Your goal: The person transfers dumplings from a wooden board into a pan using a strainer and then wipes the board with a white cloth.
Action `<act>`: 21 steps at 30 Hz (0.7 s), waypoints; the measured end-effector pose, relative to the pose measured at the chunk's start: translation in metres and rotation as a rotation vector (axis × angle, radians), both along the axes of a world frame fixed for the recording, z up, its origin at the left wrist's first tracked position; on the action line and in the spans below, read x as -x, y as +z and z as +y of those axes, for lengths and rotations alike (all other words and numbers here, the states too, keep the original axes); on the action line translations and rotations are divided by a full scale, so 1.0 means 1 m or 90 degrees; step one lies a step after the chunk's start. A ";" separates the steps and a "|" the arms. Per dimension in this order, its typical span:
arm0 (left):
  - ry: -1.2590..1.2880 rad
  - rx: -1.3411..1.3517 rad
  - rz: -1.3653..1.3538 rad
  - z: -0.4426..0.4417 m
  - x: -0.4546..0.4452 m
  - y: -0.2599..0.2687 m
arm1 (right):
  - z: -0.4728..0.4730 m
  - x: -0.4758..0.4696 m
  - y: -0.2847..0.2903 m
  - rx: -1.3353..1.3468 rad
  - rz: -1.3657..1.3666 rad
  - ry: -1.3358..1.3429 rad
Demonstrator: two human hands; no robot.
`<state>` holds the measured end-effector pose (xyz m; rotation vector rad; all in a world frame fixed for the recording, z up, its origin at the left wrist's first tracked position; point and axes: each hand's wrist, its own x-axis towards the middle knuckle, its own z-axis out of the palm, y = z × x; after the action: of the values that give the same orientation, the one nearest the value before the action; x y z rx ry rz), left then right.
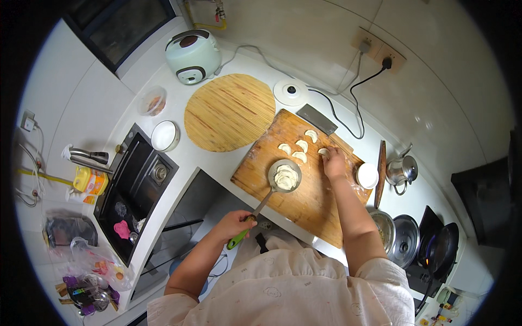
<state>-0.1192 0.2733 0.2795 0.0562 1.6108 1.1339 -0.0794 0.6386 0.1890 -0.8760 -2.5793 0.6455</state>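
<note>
My left hand [238, 225] grips the green handle [237, 239] of a metal skimmer [272, 174]. Its round bowl is over the near left part of a wooden cutting board [312, 203] and carries several pale dumplings [286, 177]. At the board's far right, my right hand [335, 162] has its fingertips on one folded dumpling [324, 152]; the fingers partly cover it. Several more dumplings [301, 145] lie on the board between the skimmer and my right hand. Flour dusts the wood in patches.
Beyond the board are a round slatted mat [230, 112], a cleaver [317, 119] and a rice cooker [193, 57]. To the right stand a white bowl [367, 176], a rolling pin [380, 175], a metal kettle [402, 169] and a frying pan [445, 250]. A black sink [140, 179] lies left.
</note>
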 end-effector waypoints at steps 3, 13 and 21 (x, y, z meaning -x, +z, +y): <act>0.018 0.010 0.008 -0.002 -0.003 0.007 | 0.010 0.006 -0.014 0.039 -0.111 -0.047; -0.014 0.001 -0.002 -0.006 -0.004 -0.002 | -0.019 0.012 0.007 0.047 -0.069 0.004; -0.043 0.013 0.016 0.011 0.004 0.008 | -0.075 0.022 0.049 0.074 0.120 0.475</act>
<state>-0.1236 0.2842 0.2874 0.1118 1.6305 1.0690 -0.1012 0.5632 0.2377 0.1610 -2.6679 1.0160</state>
